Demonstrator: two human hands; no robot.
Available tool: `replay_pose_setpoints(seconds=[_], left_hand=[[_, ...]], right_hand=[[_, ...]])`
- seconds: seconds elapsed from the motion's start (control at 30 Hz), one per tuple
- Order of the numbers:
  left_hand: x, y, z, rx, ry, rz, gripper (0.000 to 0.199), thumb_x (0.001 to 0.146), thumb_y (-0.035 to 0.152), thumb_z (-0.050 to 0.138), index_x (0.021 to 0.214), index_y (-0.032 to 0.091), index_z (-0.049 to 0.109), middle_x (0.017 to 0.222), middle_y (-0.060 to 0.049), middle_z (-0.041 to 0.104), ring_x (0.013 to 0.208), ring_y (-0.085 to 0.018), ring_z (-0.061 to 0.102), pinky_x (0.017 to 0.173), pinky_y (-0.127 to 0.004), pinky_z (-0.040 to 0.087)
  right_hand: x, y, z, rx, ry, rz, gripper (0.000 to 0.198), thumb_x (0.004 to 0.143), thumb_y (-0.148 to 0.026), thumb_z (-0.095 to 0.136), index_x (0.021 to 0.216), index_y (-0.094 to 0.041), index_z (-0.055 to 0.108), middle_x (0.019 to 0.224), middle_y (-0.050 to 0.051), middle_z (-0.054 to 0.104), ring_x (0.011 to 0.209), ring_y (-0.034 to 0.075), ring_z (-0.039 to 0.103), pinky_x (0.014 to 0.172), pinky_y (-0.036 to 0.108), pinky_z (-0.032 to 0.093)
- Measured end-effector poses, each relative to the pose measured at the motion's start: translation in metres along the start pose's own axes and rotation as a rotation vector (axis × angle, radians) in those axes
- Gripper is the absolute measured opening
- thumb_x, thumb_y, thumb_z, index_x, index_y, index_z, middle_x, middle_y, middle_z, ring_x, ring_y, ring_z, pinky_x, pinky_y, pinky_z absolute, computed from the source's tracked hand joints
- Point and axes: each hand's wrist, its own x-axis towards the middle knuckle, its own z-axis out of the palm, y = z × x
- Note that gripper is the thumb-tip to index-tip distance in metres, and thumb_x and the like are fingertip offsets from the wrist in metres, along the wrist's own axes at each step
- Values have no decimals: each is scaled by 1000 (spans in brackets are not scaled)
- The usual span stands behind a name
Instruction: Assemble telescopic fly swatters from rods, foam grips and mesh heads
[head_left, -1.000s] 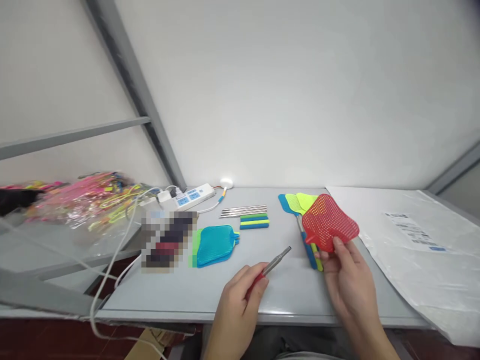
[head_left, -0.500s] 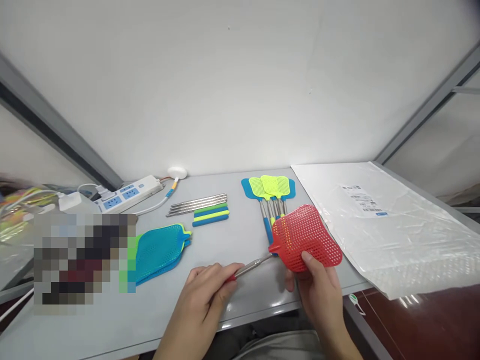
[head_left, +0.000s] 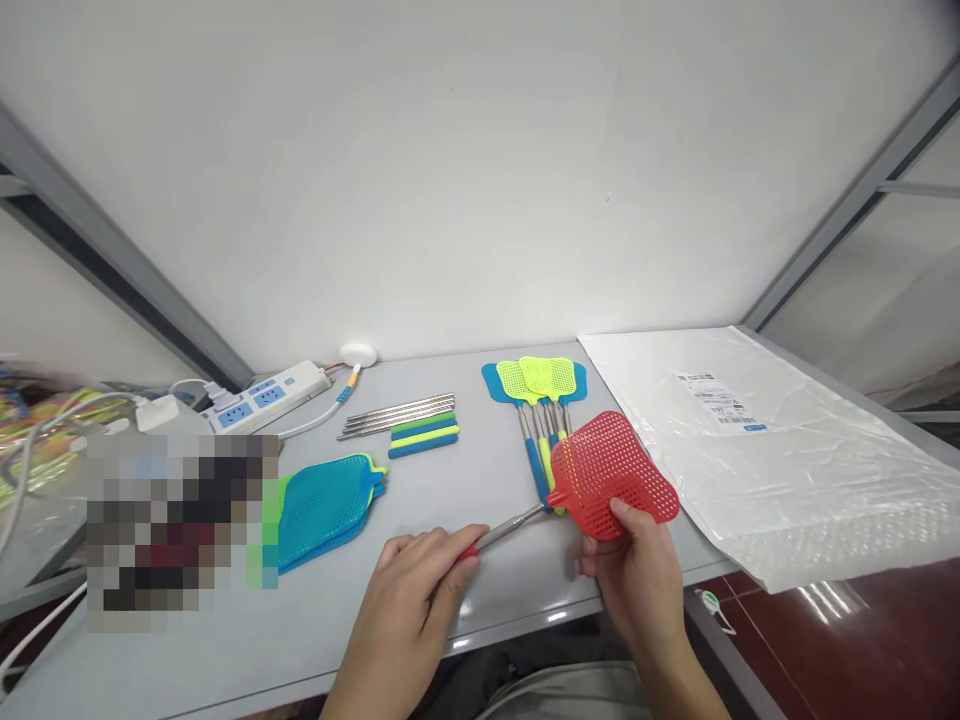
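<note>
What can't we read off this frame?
Head view only:
- Pixelated block hides whatever lies at the table's left, and the green edge of the blue swatter heads.
- Label on the plastic bag: print too small.
- Left hand covers the rod's red grip.
- Rod tip's joint with the red swatter head, held by the right hand: too small.

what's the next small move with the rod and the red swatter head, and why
Probably push the metal rod fully into the neck of the red swatter head: the left hand aims its tip at the socket, and the right hand steadies the head.
</note>
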Motion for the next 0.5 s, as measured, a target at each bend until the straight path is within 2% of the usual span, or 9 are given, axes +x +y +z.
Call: replay_pose_setpoints(seconds=[0.23,0.5], left_hand=[[0,0,0,2,16,4,33,96,37,51,126,34,64,99,-3,74,89,-23,66,80,-34,49],[-1,0,1,-16,36,6,33,96,35,53,126,37,64,101,-2,73,90,-22,66,79,-33,48]], right_hand=[[1,1,-2,-43,-27,0,20,82,-34,59,68,-19,58,46,-1,57,38,15,51,39,26,43],[0,2,-3,-64,1,20,24,80,-36,59,63,-19,56,45,-1,56,37,15,50,41,28,45]])
